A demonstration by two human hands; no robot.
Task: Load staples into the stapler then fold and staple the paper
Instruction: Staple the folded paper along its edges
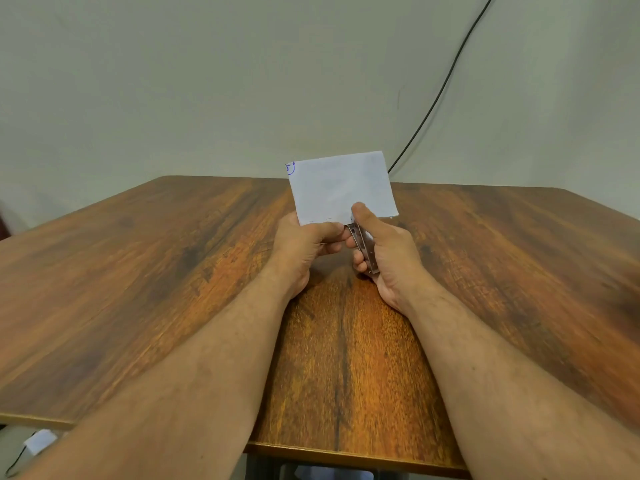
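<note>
- near edge of the tabletop: both bare forearms reach in from below, over the wood grain.
- left hand above the middle of the tabletop, thumb and curled fingers pinching the lower edge of the folded paper.
- right hand wrapped round the metal stapler, thumb on top, its nose at the paper's lower edge.
- paper is held upright, a blue pen mark at its top left corner, not readable.
- far side: black cable runs down the wall.
</note>
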